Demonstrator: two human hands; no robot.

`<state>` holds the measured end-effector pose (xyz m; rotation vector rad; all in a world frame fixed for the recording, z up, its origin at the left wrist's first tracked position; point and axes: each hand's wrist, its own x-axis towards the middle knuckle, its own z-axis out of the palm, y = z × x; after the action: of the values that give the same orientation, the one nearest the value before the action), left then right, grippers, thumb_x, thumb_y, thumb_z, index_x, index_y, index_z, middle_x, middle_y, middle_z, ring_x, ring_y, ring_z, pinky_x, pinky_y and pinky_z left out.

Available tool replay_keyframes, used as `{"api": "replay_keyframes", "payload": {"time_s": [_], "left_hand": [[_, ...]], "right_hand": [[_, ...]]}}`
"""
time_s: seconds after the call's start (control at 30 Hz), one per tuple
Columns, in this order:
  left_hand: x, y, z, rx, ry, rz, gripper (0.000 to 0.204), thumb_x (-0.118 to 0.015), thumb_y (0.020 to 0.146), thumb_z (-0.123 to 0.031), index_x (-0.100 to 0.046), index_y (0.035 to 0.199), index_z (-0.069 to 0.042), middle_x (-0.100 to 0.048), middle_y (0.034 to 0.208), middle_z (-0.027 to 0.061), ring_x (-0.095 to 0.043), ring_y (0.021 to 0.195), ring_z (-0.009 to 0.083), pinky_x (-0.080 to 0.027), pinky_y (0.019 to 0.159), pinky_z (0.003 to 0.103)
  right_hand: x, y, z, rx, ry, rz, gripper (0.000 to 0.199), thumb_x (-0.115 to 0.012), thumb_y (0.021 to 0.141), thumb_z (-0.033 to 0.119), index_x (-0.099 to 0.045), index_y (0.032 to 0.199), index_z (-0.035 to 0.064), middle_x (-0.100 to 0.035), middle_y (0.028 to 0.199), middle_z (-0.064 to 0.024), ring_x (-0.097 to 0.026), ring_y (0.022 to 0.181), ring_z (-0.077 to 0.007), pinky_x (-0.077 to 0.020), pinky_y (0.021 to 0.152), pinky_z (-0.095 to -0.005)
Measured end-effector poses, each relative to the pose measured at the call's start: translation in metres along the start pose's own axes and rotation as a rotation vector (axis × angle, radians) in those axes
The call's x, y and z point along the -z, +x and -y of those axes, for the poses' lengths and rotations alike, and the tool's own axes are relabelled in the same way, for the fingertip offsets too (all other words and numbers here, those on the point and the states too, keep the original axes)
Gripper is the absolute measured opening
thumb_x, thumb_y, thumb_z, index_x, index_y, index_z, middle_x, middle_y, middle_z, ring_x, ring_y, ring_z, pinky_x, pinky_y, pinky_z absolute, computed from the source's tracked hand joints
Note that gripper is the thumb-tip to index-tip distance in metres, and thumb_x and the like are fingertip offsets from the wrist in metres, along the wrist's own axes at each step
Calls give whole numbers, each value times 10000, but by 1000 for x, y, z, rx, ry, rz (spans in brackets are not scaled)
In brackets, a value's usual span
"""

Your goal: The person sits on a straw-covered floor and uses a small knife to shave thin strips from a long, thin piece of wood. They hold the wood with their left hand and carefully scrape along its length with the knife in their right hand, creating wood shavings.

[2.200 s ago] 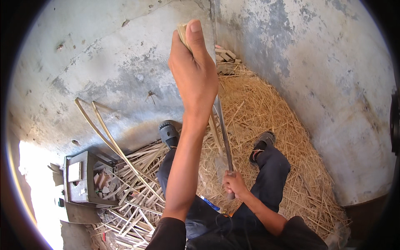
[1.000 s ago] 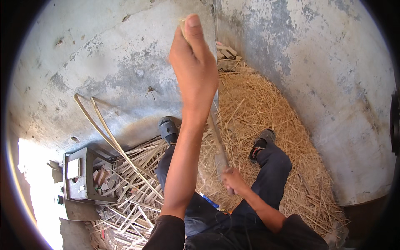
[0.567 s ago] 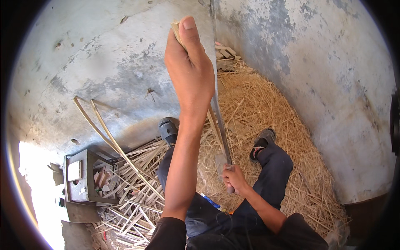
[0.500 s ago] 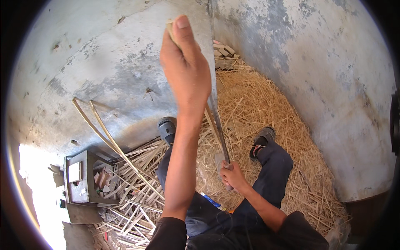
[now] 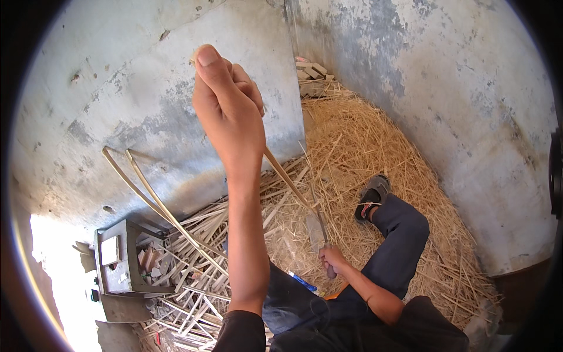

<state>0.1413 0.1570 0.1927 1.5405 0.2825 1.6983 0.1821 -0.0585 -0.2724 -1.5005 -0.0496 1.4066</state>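
My left hand (image 5: 230, 111) is raised high at the end of a straight arm, fingers closed around a pale bamboo strip (image 5: 284, 175). The strip slants down from behind my wrist, and its low end meets the blade of a long knife (image 5: 321, 220) between my legs. My right hand (image 5: 332, 256) is low, closed on the knife's handle, with the blade pointing away from me. A flat grey block (image 5: 315, 232) lies just left of the blade. The stretch of strip inside my left fist is hidden.
Straw-like shavings (image 5: 375, 152) cover the floor ahead and right. Split strips (image 5: 193, 311) pile up at left, by an overturned wooden stool (image 5: 126, 258) and two long bent strips (image 5: 170, 217). A blue object (image 5: 302, 280) lies by my thigh. Worn walls (image 5: 440, 117) meet ahead.
My left hand has swung left and somewhat lower, still gripping the strip. My right hand has shifted slightly down and right with the knife. Strip and blade now stand at a wider angle.
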Motion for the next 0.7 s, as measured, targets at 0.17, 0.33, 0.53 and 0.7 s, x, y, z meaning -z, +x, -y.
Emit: {"api": "replay_keyframes", "payload": {"time_s": [0.17,0.33,0.53,0.7], "left_hand": [[14,4,6,12,13,50,639,-291,1115,-680,-321,769,-144,-283,573,-44,-288,447,50,-222,419,256],[22,3,-5,273,-320,196,721,-361,964,-893,-285,845,-187,-204,682,-51,-188,528,76,-137,469,281],[10,-1,-5,263,-306,221,742,-349,934,-929,-301,843,-193,-220,660,-59,-183,522,66,-147,447,269],[28,5,5,272,-517,421,715,-348,938,-922,-310,835,-216,-212,604,-83,-182,450,44,-166,372,241]], "right_hand": [[-10,-32,62,216,-12,54,128,-613,894,23,-511,841,79,-444,614,7,-403,451,-101,-328,419,-286],[-37,-100,124,402,272,213,140,-596,905,3,-496,845,81,-448,600,10,-405,443,-88,-326,411,-280],[-61,-131,121,358,281,293,125,-599,914,17,-508,857,82,-447,595,16,-410,439,-85,-327,404,-280],[-49,-120,114,66,268,361,157,-581,905,-15,-472,894,96,-414,591,21,-399,456,-60,-326,402,-261]]}}
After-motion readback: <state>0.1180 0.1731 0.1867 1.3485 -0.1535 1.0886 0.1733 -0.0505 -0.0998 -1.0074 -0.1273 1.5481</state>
